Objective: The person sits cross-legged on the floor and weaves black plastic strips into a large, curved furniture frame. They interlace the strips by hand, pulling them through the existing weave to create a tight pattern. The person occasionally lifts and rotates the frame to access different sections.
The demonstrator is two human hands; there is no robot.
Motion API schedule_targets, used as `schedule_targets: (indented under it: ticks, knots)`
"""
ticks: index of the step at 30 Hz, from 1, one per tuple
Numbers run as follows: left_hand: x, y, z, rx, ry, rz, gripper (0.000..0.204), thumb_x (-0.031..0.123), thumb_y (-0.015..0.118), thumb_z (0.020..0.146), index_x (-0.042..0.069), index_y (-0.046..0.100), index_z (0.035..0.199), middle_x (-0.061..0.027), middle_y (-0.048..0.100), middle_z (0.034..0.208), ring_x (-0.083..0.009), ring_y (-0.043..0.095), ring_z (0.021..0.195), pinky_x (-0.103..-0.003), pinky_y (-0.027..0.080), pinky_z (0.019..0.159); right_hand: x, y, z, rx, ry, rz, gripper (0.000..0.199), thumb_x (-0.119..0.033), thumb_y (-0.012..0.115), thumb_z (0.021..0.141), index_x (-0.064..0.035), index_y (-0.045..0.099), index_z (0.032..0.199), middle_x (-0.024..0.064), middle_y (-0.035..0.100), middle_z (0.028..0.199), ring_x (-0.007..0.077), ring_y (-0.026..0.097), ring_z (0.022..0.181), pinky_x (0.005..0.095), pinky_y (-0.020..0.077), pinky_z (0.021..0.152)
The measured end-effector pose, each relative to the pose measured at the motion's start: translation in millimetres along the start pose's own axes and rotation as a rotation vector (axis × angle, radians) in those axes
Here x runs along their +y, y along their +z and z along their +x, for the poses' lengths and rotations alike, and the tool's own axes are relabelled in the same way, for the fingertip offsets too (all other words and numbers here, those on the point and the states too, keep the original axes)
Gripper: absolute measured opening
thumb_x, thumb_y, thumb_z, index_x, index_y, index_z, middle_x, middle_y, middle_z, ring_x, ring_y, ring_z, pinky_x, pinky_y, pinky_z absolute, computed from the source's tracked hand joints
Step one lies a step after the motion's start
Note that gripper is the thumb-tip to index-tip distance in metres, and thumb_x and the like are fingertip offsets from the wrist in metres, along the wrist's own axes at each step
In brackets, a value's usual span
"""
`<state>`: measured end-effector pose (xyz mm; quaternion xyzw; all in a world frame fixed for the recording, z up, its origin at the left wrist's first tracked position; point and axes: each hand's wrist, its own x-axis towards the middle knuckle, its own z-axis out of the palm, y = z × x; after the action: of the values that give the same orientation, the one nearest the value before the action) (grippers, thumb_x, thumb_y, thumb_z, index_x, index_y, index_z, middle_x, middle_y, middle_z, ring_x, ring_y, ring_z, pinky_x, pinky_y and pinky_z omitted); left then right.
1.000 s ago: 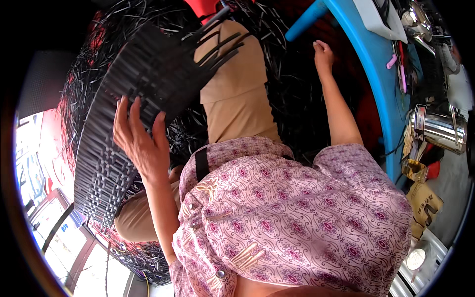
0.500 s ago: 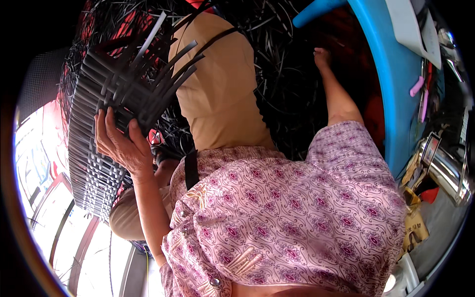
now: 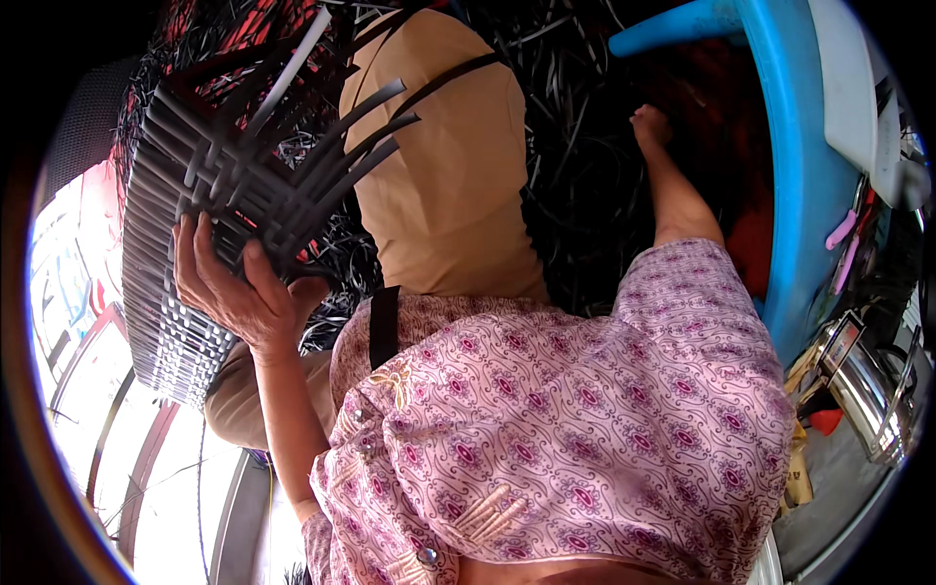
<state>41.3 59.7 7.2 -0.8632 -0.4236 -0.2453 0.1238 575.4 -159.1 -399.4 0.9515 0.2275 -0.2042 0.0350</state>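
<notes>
Loose black strips carpet the floor: support the half-woven black basket with the left hand clasped on its wall at the left knee, while the right hand, grip unclear, selects a strip.

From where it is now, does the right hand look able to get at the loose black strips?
Probably yes: the right hand already lies in the pile of black strips, nothing between them. The left hand holds the woven basket.

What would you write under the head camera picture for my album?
Left hand holds a half-woven black strip basket; right hand reaches into loose black strips beside a blue tub.
</notes>
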Motion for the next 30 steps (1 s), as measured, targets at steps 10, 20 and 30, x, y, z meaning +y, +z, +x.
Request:
schedule_targets:
  ticks: [10,20,30]
  knots:
    - [-3.5,-0.7,-1.7,-0.026,-0.022,-0.051,0.049,0.034,0.053,0.099,-0.001,0.055,0.134,-0.019,0.053,0.139,-0.0371,0.047,0.13,-0.048,0.031,0.108,76.7,9.5,52.1,-0.164,-0.336,0.38,0.024,-0.027,0.069,0.085,-0.0065,0.073,0.095,0.0146,0.072,0.086,0.0274,0.07,0.083,0.0364,0.0523,0.074]
    - [-0.2,-1.1,0.4,-0.007,-0.009,0.0,0.047,0.035,0.052,0.101,0.001,0.058,0.132,-0.0183,0.056,0.136,-0.0358,0.052,0.126,-0.048,0.036,0.106,7.2,7.7,5.7,0.042,-0.136,-0.017,0.027,-0.016,0.062,0.09,-0.0128,0.069,0.115,0.0159,0.065,0.119,0.0349,0.064,0.111,0.0451,0.0516,0.093]
    - [-1.2,-1.5,-0.6,-0.02,-0.017,0.02,0.047,0.035,0.053,0.1,0.001,0.058,0.133,-0.0184,0.056,0.136,-0.036,0.051,0.127,-0.047,0.036,0.107,-0.6,8.6,6.8,0.079,-0.182,-0.149,0.024,-0.02,0.058,0.093,-0.0117,0.069,0.112,0.0171,0.061,0.127,0.0355,0.06,0.118,0.047,0.0512,0.096]
